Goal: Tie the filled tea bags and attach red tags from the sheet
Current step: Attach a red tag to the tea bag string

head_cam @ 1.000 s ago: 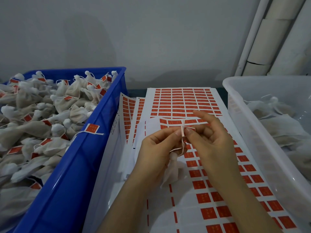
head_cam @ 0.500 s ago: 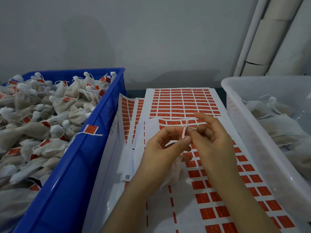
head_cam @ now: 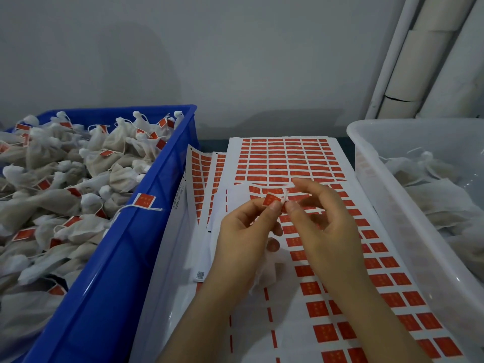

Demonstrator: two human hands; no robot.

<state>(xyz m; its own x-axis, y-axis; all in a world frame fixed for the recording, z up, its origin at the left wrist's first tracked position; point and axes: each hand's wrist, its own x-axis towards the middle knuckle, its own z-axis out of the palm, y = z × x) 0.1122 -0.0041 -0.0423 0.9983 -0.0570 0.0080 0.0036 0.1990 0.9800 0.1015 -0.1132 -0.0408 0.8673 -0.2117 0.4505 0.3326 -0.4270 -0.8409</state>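
Clearly featherlight and floppy, the small red paper tag (head_cam: 272, 199) is pinched by the left hand (head_cam: 243, 231) while the right hand (head_cam: 322, 226) pinches the thin white string (head_cam: 286, 195) above the sticker sheet (head_cam: 288, 163), best gripped at edges.

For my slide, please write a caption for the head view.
Both hands pinch a red tag onto a tea bag's string above the tag sheets.
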